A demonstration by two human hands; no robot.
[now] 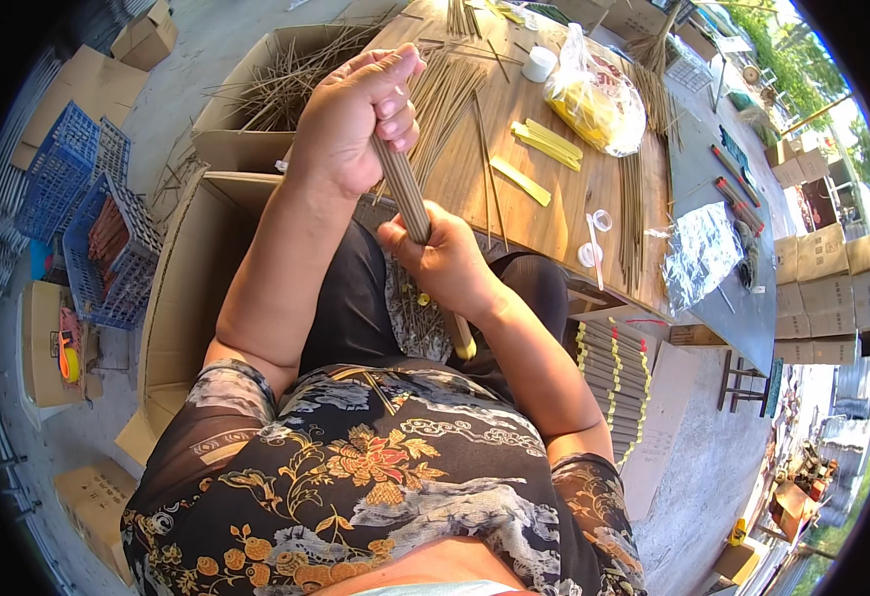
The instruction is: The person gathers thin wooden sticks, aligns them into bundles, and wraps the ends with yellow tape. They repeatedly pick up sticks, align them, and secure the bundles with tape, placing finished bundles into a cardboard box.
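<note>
A tight bundle of thin brown incense sticks (403, 189) slants in front of me, above my lap. My left hand (363, 114) is closed round its upper part, knuckles up and thumb on top. Lower down, my right hand (450, 263) wraps the same bundle, with the thumb across its near side. The bundle's lower end shows below my right hand, with a yellow tip (463, 348). Loose sticks (445, 99) lie on the wooden table (544, 223) just beyond my hands, beside yellow paper strips (549, 144).
On the table stand a clear bag with yellow contents (599, 104) and a white jar (539, 65). An open carton of sticks (226, 144) is at the far left, near blue crates (68, 179). Finished-looking bundles (614, 372) lie low on the right. Stacked cartons (822, 288) stand farther right.
</note>
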